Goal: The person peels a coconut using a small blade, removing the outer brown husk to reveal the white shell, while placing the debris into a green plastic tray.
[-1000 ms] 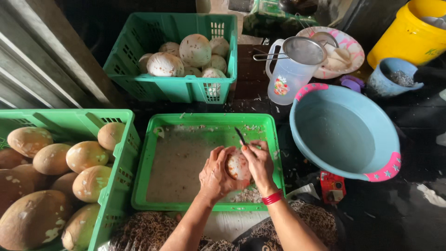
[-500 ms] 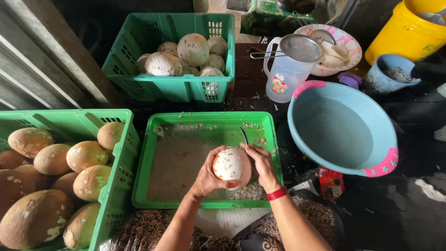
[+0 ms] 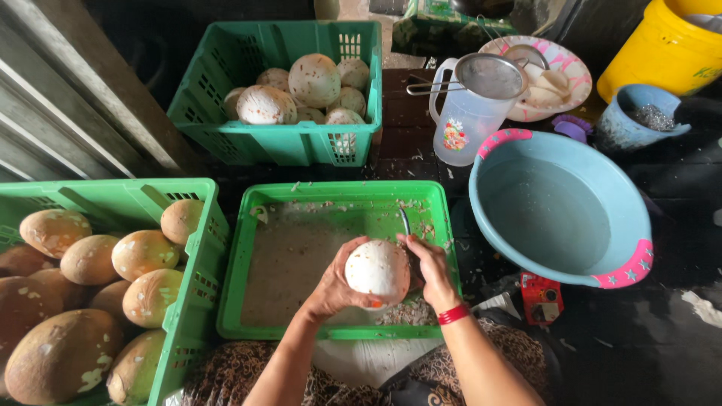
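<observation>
My left hand cups a round, peeled white coconut over a shallow green tray littered with shavings. My right hand, with a red band at the wrist, grips a small knife whose blade points up beside the coconut's right side. The palm of the right hand rests against the coconut.
A green crate of brown unpeeled coconuts stands at the left. Another green crate of peeled white coconuts sits behind. A blue basin of water is at the right, with a clear jug, a strainer, a plate and a yellow bucket beyond.
The coconut has been turned in my hands, so its smooth white side now faces up. Both hands stay over the tray's near right part.
</observation>
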